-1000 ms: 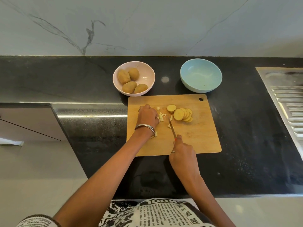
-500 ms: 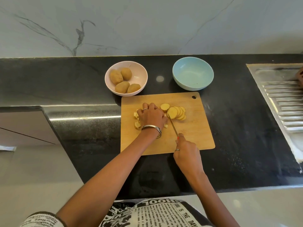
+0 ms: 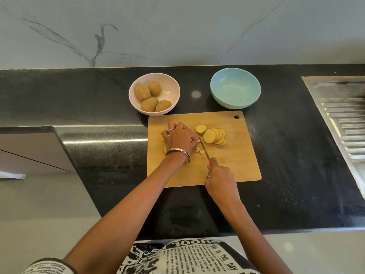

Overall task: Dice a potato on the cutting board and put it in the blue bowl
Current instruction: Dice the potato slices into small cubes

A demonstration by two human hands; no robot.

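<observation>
A wooden cutting board [image 3: 233, 165] lies on the black counter. Round potato slices [image 3: 213, 135] are fanned out on its upper middle. My left hand [image 3: 180, 138] has curled fingers pressing down on a potato piece at the slices' left; that piece is mostly hidden. Small diced bits [image 3: 199, 150] lie beside my left wrist, with more at the hand's left edge. My right hand [image 3: 219, 177] grips a knife [image 3: 204, 150] by its handle, the blade pointing up the board against my left fingers. The blue bowl [image 3: 235, 88] stands behind the board, holding nothing.
A pink bowl [image 3: 169, 89] with several whole potatoes stands behind the board's left corner. A steel sink drainboard [image 3: 343, 123] fills the right edge. The counter steps down to a lower surface at the left. A marble wall rises behind.
My left hand has stayed on the potato piece while the knife blade has come closer against its fingers. More diced bits show beside the wrist. The camera has shifted slightly.
</observation>
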